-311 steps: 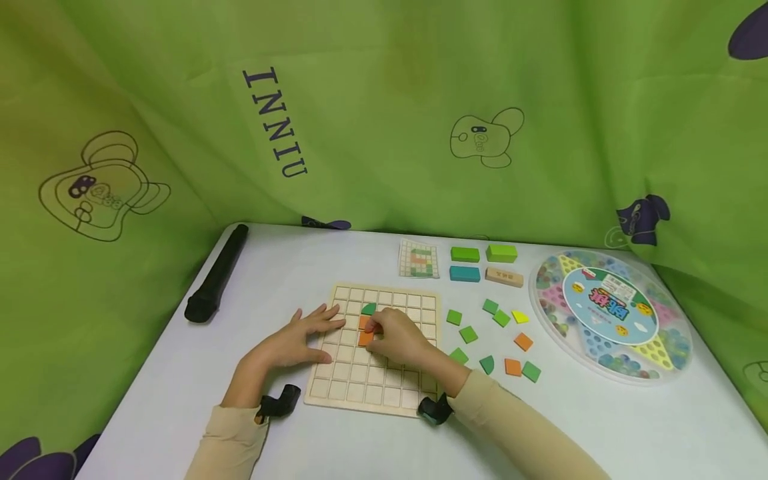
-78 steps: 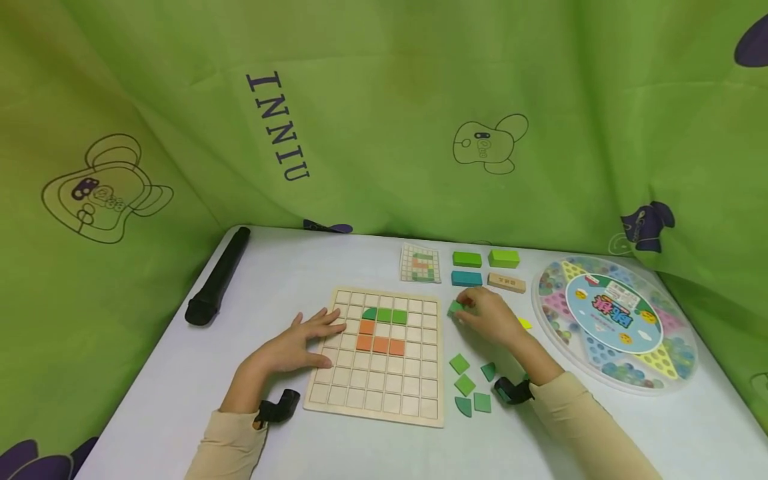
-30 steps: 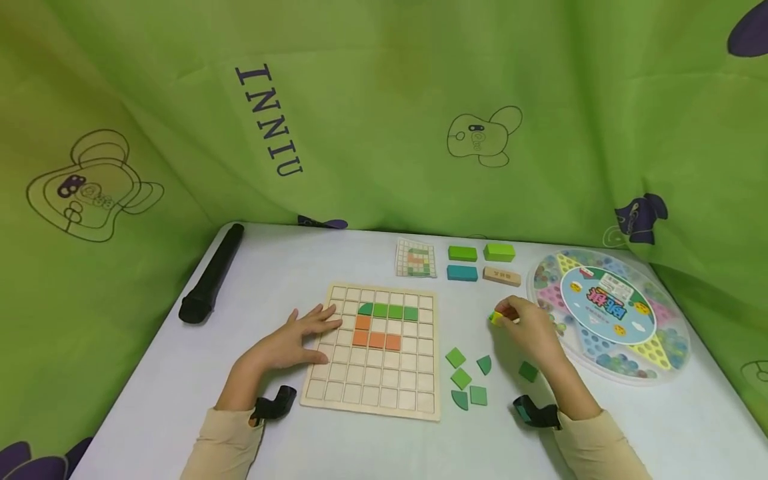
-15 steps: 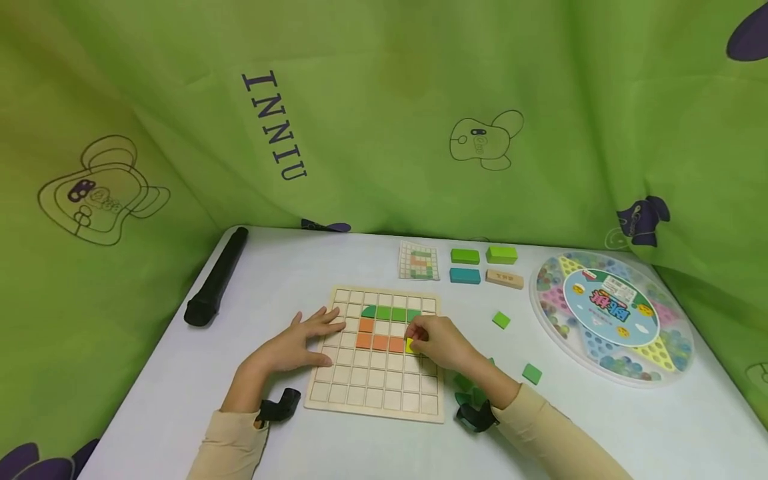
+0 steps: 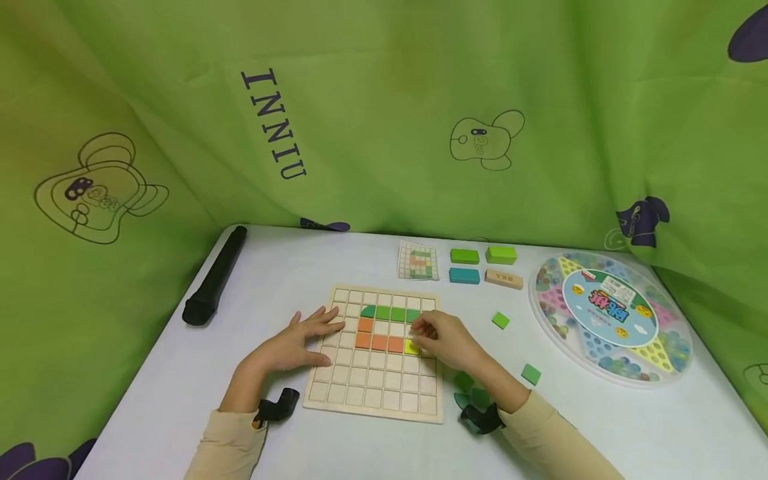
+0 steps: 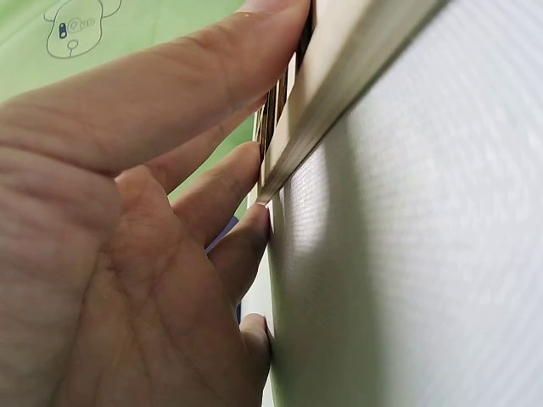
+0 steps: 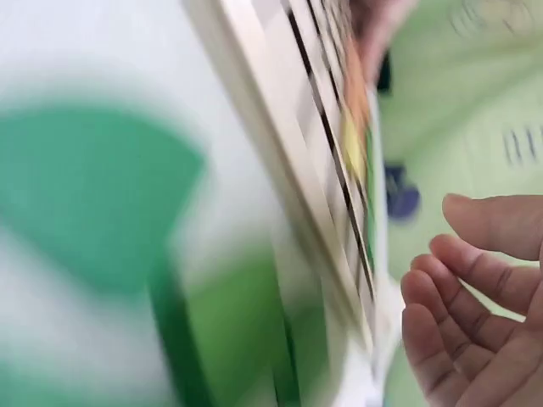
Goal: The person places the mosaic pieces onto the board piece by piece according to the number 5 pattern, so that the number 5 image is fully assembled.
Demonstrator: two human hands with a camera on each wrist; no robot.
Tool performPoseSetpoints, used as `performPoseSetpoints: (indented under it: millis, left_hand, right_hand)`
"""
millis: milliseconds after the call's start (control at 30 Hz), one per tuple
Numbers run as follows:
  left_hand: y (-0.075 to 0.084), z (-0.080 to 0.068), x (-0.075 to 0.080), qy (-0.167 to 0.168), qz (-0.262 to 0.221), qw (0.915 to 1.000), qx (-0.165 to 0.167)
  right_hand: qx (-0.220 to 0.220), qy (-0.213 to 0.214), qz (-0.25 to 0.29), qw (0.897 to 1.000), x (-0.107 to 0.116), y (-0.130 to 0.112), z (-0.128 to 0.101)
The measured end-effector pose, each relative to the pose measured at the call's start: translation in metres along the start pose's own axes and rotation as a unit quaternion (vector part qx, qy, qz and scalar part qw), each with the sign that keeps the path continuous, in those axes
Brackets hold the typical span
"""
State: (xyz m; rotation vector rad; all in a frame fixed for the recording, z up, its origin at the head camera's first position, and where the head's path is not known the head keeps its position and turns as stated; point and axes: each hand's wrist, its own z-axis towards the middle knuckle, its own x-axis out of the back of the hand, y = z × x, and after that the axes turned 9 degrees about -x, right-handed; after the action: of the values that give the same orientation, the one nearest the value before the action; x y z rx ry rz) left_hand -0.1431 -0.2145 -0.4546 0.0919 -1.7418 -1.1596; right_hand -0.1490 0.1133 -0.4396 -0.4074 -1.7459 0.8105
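My left hand [image 5: 291, 341] rests with spread fingers on the left edge of the wooden grid board [image 5: 366, 377]; the left wrist view has its fingertips against that edge. Over the board's right side hovers my right hand [image 5: 450, 343], its fingers loosely bent and holding nothing in the right wrist view. Beside its fingertips, a yellow tile [image 5: 411, 347] lies in a cell at the end of an orange tile row [image 5: 379, 343]. Another orange tile [image 5: 365, 325] sits above that row's left end. Higher up runs a green row, with a rounded tile [image 5: 369, 311] leading green squares [image 5: 398, 315].
Loose green tiles [image 5: 501, 321] lie right of the board, some partly hidden under my right wrist. Behind are a pattern card [image 5: 418, 261] and several blocks [image 5: 465, 275]. A round marble game box [image 5: 612, 317] stands at right, a black microphone [image 5: 216, 277] at left.
Green squares, more orange tiles and the yellow tile have joined the board. My right hand brought the yellow tile from the right, released it and drew slightly back. My left hand stayed put.
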Motion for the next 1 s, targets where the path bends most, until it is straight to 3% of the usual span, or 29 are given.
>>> performPoseSetpoints:
  millis: [133, 267, 367, 500, 600, 733, 867, 1000]
  left_hand:
    - [0.0, 0.001, -0.001, 0.003, 0.003, 1.0, 0.0]
    - [0.001, 0.002, 0.001, 0.004, 0.005, 1.0, -0.001]
    - [0.001, 0.001, 0.002, 0.003, 0.008, 1.0, 0.001]
    - [0.0, 0.001, 0.002, 0.005, 0.005, 1.0, 0.005]
    - [-0.001, 0.001, 0.0, 0.003, -0.003, 1.0, 0.007]
    - [-0.001, 0.001, -0.001, 0.002, -0.002, 1.0, 0.007]
    - [-0.002, 0.002, -0.001, 0.004, 0.002, 1.0, 0.006]
    - [-0.003, 0.002, -0.003, 0.003, -0.003, 1.0, 0.004]
  right_hand:
    - [-0.004, 0.054, 0.0, 0.999, 0.033, 0.025, -0.008]
    - [-0.071, 0.118, -0.038, 0.99, 0.068, 0.062, -0.02]
    - [-0.129, 0.122, -0.064, 0.982, 0.083, 0.084, -0.027]
    - [-0.131, 0.099, -0.085, 0.983, 0.087, 0.095, -0.026]
    - [-0.108, 0.101, -0.091, 0.985, 0.081, 0.087, -0.028]
    - [-0.056, 0.09, -0.074, 0.992, 0.058, 0.057, -0.036]
    - [-0.004, 0.054, -0.061, 0.997, 0.026, 0.022, -0.043]
    - [0.018, 0.018, -0.078, 0.997, 0.001, 0.002, -0.042]
